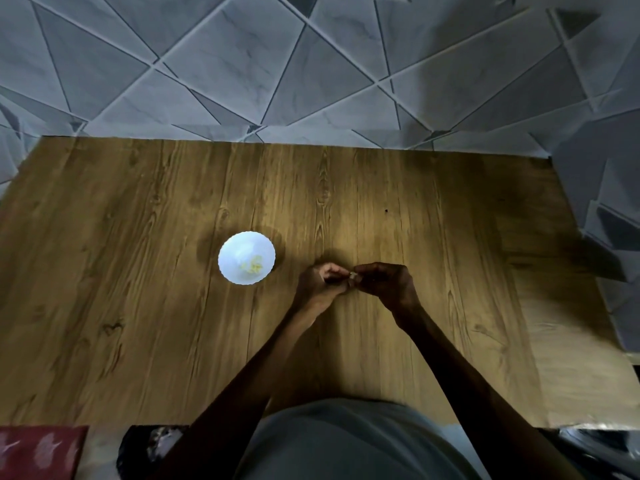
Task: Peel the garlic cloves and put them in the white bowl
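A small white bowl with a scalloped rim stands on the wooden table, left of my hands. Several yellowish peeled cloves lie inside it. My left hand and my right hand meet fingertip to fingertip just right of the bowl, low over the table. Between them they pinch one small pale garlic clove, mostly hidden by the fingers. Both hands have curled fingers.
The table's far edge meets a grey floor of triangular tiles. A red patterned cloth and a dark object lie at the near left edge. My grey-clad torso fills the bottom centre.
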A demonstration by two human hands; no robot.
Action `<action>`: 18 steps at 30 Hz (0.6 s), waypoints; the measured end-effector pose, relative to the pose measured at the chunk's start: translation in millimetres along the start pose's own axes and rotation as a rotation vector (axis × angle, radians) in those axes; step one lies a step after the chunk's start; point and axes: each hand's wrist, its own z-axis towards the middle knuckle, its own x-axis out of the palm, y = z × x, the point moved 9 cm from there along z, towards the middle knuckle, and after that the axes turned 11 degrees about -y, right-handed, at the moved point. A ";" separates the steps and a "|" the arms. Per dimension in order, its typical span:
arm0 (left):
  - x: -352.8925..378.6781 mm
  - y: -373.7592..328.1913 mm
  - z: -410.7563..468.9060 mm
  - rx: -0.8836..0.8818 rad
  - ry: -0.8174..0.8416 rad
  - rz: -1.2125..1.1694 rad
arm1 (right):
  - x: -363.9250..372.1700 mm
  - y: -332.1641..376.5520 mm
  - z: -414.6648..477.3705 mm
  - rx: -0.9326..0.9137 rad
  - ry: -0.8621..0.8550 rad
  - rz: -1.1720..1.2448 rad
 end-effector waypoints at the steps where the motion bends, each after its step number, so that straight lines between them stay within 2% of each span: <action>1: 1.1 2.1 1.4 -0.010 0.013 -0.002 | -0.2 3.5 0.9 -0.049 -0.016 -0.083; 4: 7.6 3.4 3.2 -0.024 0.064 0.031 | 2.8 10.1 3.5 -0.182 -0.022 -0.300; 7: 17.1 8.6 3.3 -0.068 0.120 -0.059 | 4.9 11.7 5.9 -0.246 0.000 -0.377; 10: 22.9 23.6 5.6 -0.135 0.160 -0.041 | 7.8 20.2 2.2 -0.337 -0.011 -0.444; 13: 24.6 38.1 5.5 -0.257 0.147 -0.069 | 9.0 20.4 -0.6 -0.336 -0.048 -0.530; 18: 26.3 43.8 1.7 -0.321 0.162 -0.070 | 12.9 14.2 -5.2 -0.291 -0.025 -0.499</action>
